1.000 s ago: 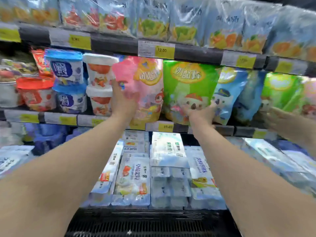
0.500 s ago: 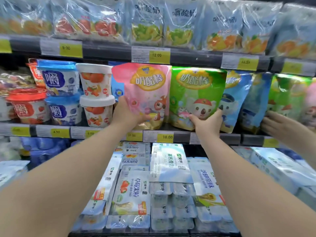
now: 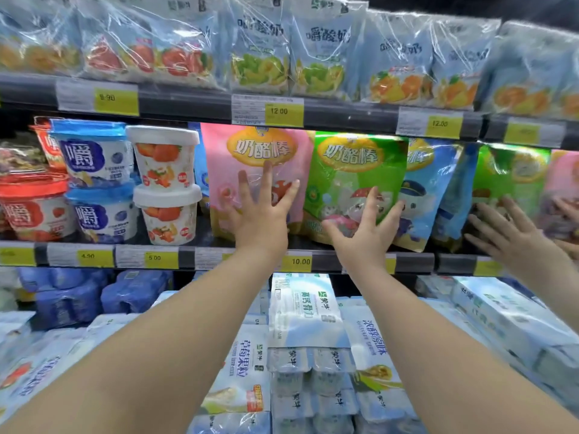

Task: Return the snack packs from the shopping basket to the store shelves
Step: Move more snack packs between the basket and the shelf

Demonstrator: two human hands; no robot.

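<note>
A pink snack pack [image 3: 250, 151] stands upright on the middle shelf [image 3: 329, 261], and a green snack pack [image 3: 354, 170] stands right beside it. My left hand [image 3: 263, 211] lies flat against the front of the pink pack, fingers spread. My right hand [image 3: 363, 230] rests with spread fingers on the lower front of the green pack. Neither hand grips anything. The shopping basket is out of view.
Another person's hand [image 3: 507, 236] presses on packs at the right of the same shelf. Yogurt tubs [image 3: 163, 183] stand left of the pink pack. Wrapped fruit-print bags [image 3: 260, 42] fill the top shelf. Milk carton multipacks [image 3: 307, 339] fill the bottom.
Both hands let go of the packs' lower edges and opened flat against their fronts. The two packs now stand upright on the shelf. The view has moved closer.
</note>
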